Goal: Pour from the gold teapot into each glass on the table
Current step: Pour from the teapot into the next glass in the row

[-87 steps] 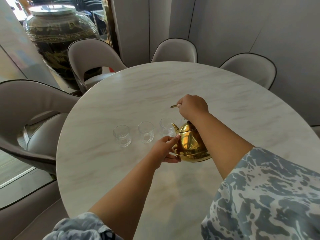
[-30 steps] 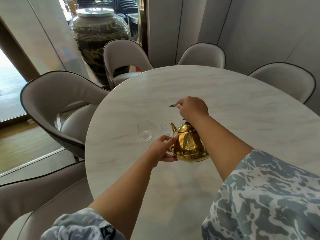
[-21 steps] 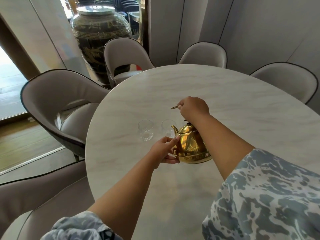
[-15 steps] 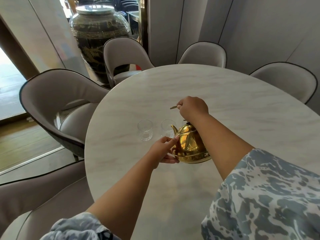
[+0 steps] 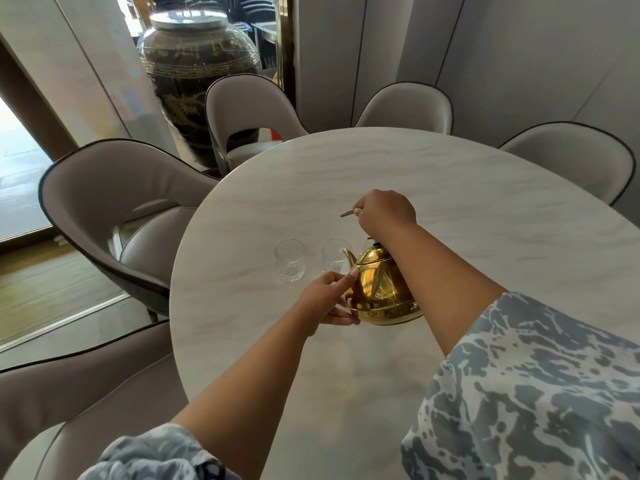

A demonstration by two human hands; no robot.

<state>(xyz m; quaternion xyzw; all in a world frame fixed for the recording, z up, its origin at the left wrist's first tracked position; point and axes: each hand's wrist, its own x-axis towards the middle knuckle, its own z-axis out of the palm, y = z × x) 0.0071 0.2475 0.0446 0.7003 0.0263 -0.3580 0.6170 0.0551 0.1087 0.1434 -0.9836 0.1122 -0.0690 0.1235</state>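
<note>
So the gold teapot (image 5: 379,289) is up off the round marble-look worktop (image 5: 450,209), tipped with its spout toward the left. The right hand (image 5: 386,213) is above it, fingers curled tight around the handle, and a thin gold end of that handle pokes out past the knuckles on the left. The left hand (image 5: 327,301) is steadying the pot from the spout side: index finger stretched along the body just below the spout, thumb tucked under the lower rim, the rest of the fingers loosely curled.

Two clear glasses are easy to see. The middle glass (image 5: 334,256) sits right behind the spout tip, which overlaps its rim from this angle, and I can't tell if anything is coming out. The left glass (image 5: 290,259) stands just beside it, apart from the pot. There's a hint of a third glass edge behind the lid, mostly hidden by the right wrist, so can't say much about it.

Grey chairs (image 5: 114,209) ring the worktop, and a big dark ornamental jar (image 5: 197,74) stands behind them at upper left. Both sleeves are a blue-grey blotchy print.
</note>
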